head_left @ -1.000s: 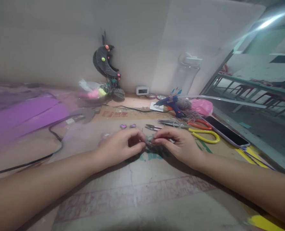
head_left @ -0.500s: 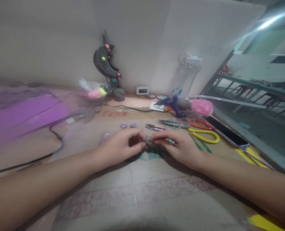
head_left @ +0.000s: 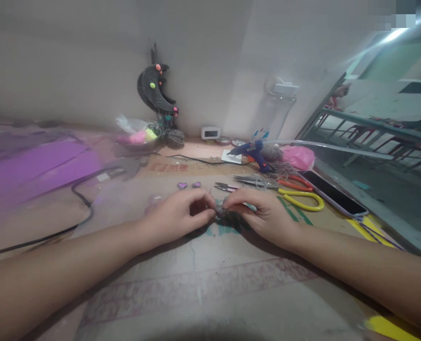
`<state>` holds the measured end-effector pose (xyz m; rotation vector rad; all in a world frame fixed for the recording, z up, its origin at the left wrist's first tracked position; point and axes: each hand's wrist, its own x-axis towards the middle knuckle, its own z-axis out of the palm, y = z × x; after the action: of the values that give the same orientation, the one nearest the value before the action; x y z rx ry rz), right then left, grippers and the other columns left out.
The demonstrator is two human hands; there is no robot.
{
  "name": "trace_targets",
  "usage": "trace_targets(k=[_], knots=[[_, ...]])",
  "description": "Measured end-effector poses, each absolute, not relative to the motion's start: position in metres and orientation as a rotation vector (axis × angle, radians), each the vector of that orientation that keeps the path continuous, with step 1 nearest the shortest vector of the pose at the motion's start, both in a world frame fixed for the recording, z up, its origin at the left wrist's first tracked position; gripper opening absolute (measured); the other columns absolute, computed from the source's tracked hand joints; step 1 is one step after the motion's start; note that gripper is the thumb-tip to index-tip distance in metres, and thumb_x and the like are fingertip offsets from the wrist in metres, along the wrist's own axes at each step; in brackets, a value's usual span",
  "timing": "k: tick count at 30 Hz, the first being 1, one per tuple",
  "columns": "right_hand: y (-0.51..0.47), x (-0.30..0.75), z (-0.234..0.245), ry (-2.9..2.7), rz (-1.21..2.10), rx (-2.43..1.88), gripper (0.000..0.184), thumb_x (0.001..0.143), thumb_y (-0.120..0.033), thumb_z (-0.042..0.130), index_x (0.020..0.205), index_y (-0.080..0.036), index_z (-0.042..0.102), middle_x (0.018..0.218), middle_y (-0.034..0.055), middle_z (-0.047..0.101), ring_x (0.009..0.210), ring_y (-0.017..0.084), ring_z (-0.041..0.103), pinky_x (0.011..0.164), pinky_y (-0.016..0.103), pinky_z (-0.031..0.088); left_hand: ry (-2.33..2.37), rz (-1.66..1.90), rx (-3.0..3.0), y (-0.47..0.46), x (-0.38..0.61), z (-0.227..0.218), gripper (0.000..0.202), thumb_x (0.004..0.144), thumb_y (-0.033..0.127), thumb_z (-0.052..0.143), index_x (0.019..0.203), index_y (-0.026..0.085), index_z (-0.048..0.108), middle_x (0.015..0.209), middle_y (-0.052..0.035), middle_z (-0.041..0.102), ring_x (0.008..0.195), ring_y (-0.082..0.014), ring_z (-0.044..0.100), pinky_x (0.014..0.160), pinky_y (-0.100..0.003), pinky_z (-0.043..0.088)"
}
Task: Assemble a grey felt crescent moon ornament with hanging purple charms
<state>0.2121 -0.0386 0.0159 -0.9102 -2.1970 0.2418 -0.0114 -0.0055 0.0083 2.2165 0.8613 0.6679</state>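
Note:
Over the cardboard-covered table, my left hand point(head_left: 185, 210) and my right hand point(head_left: 262, 213) meet fingertip to fingertip. Both pinch a small dark grey piece point(head_left: 222, 211), perhaps yarn; the fingers partly hide it and its kind cannot be made out. Just beyond my left hand lie two small hearts, one purple and grey point(head_left: 182, 185) and another like it point(head_left: 196, 184). Past my right fingers are small metal snips point(head_left: 226, 187) and scissors point(head_left: 301, 199) with red and yellow handles.
A blue glue gun point(head_left: 253, 152) rests near grey yarn point(head_left: 272, 152) and a pink bag point(head_left: 298, 157). At right lies a phone point(head_left: 333, 193). A black cable point(head_left: 78, 227) runs along the left. Against the wall stand a small clock point(head_left: 211, 133) and a dark crescent moon point(head_left: 153, 90).
The right fingertips have shifted slightly around the small grey piece. Otherwise both hands and the things on the table stay in place.

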Motion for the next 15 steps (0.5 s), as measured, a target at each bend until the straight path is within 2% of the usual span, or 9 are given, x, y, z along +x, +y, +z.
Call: trace_targets(k=[9,15], knots=[[-0.0395,0.2106,0.0165,-2.206,0.270,-0.943,0.015,0.092,-0.015,0.055,0.089,-0.020,0.069,0.082,0.0020,0.073,0.077,0.013,0.067,0.072,0.024,0.052,0.854,0.656,2.225,-0.0046,-0.0116,0.0074,0.011,0.088,0.029,0.057,0.091,0.022,0.065,0.080,0.0016,0.069,0.072,-0.0146,0.063,0.066,-0.025,0.047],[-0.0400,0.2102,0.0164,-2.185,0.255,-0.951,0.013,0.089,-0.011,0.056,0.085,-0.020,0.065,0.081,0.0016,0.071,0.075,0.013,0.066,0.071,0.023,0.053,0.860,0.658,2.243,-0.0048,-0.0119,0.0068,0.012,0.089,0.030,0.057,0.091,0.022,0.066,0.083,0.0011,0.069,0.075,-0.0150,0.063,0.068,-0.026,0.047]])
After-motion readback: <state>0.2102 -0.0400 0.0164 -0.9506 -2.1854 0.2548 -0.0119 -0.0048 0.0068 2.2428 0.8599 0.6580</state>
